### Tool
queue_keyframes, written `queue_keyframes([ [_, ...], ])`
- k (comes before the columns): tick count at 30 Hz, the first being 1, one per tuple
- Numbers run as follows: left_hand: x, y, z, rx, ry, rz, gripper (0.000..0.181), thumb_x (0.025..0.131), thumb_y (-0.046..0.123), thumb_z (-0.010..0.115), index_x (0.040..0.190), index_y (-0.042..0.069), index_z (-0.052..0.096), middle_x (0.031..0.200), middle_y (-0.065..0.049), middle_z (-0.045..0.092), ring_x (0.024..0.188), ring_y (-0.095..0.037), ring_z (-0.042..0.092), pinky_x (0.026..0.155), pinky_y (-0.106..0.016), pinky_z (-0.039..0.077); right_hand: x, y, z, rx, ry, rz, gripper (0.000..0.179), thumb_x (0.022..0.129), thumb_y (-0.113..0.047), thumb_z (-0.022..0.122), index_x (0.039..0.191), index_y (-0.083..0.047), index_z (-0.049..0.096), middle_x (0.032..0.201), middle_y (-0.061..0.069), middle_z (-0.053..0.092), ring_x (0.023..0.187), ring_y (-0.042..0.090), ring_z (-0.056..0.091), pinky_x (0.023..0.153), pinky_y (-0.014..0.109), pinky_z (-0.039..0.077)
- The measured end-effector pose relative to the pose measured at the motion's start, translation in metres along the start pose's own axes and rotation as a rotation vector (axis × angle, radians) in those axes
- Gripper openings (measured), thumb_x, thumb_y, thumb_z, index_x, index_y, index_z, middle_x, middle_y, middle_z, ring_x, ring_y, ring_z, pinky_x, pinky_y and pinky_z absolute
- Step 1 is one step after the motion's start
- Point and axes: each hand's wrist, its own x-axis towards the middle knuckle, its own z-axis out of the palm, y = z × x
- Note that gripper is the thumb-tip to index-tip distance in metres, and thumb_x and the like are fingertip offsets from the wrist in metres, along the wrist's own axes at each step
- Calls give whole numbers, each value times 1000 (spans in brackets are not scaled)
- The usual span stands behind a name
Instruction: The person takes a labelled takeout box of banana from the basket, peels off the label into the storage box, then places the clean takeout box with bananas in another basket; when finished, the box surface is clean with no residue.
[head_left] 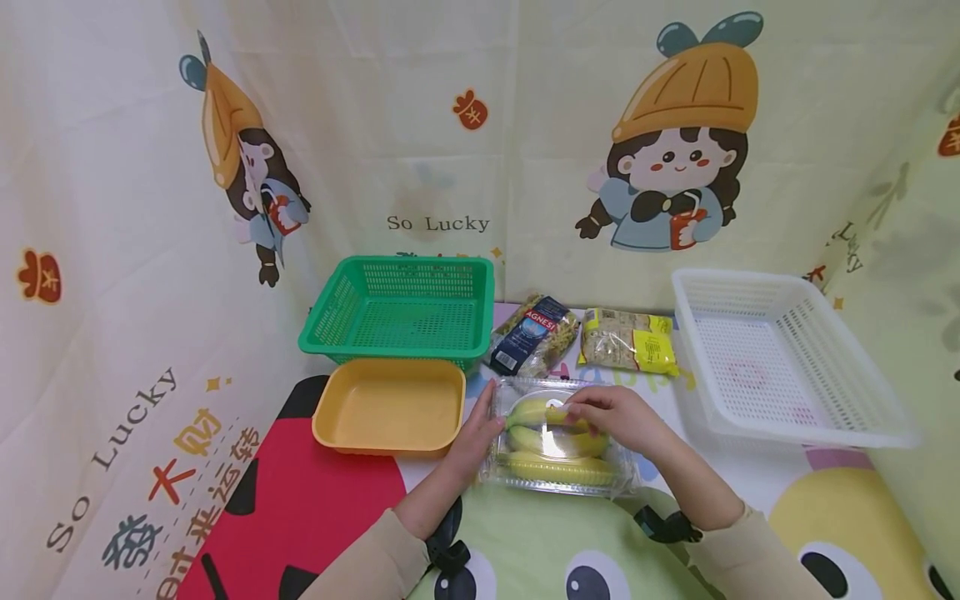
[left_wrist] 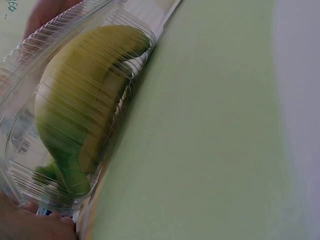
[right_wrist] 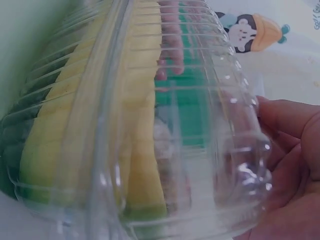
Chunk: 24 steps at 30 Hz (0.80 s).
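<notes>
A clear plastic clamshell box (head_left: 551, 483) holds several yellow-green bananas (head_left: 558, 442) and lies in front of the person with its ribbed lid on. My left hand (head_left: 474, 433) grips the box's left edge, thumb at the lid's rim and fingers along the side. Over the lid's upper right is my right hand (head_left: 618, 417), its bent fingertips touching the plastic; the right wrist view shows this hand (right_wrist: 292, 160) at the lid's top, palm off the box. The bananas (left_wrist: 95, 90) also show through the box's side in the left wrist view.
Left of the box stands an orange-yellow tray (head_left: 322, 417), with a green basket (head_left: 322, 343) behind it. A bag of Agnesi pasta (head_left: 536, 333) and a yellow-and-clear packet (head_left: 628, 340) lie behind the box. A white basket (head_left: 817, 433) stands at right. Printed cloth (head_left: 525, 167) hangs at the back.
</notes>
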Motion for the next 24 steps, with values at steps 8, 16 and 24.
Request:
queue_keyframes([
  [8,1,-3,-1,7,-4,15,72,101,19,44,161,22,4,168,-1,-1,154,-23,-6,125,-50,1,-1,-1,-1,36,36,52,21,98,-31,60,107,-15,72,98,4,76,76,33,62,66,37,53],
  [16,3,-5,-2,5,-8,23,70,102,19,43,161,21,4,168,0,0,154,-20,-4,125,-47,2,-3,-2,1,108,81,77,23,97,-31,62,108,-12,71,108,12,75,81,36,63,71,40,56],
  [24,2,-2,-2,13,-13,16,68,104,19,40,160,22,3,168,0,0,154,-19,-5,125,-47,1,-3,-4,-1,143,68,60,25,97,-33,62,112,-13,68,112,13,73,87,36,65,76,42,57],
])
